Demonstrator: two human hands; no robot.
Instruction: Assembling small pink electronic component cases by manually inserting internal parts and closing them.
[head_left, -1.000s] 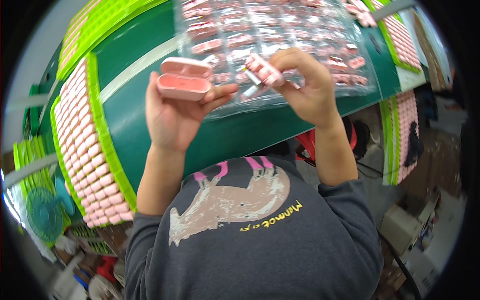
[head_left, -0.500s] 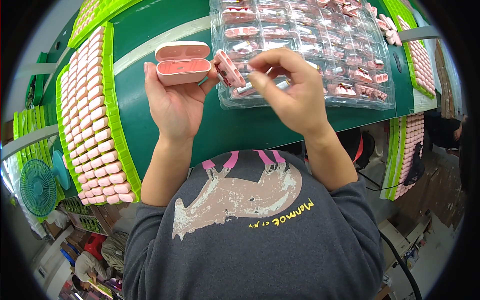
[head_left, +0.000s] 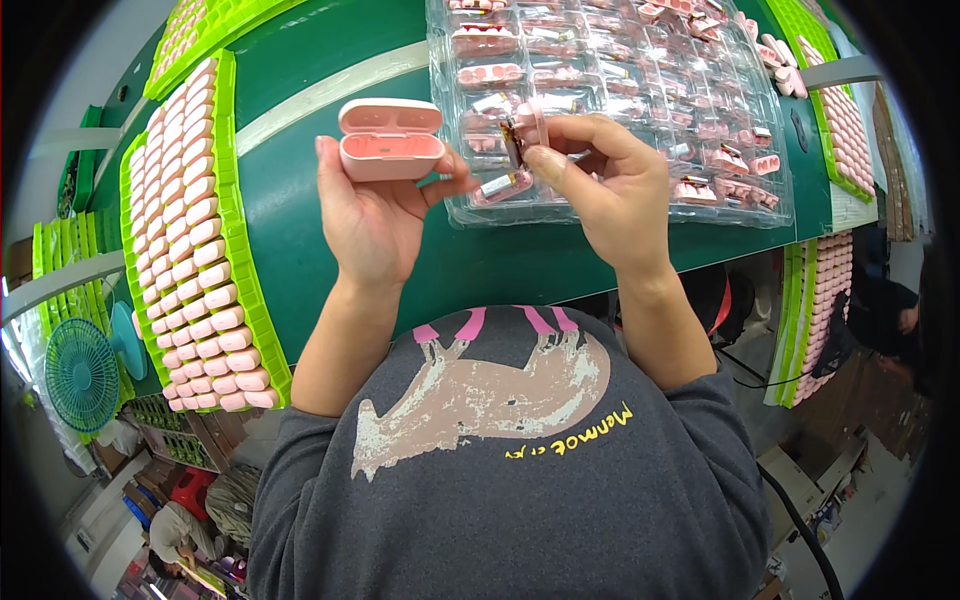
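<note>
Your left hand [head_left: 372,232] cradles the open case [head_left: 392,162]; your right hand [head_left: 615,190] pinches 1 insert [head_left: 534,126], apart from it, before the tray [head_left: 720,217]. You're apparently readying the insert; next calls for squaring it to the case.

The pink insert [head_left: 532,124] is partly hidden — behind the right hand [head_left: 612,190].

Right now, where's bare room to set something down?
Green tabletop between the near-left lime tray and left hand; also the strip between clear tray and shirt. Crowded: both trays, packed with pink cases and parts.
</note>
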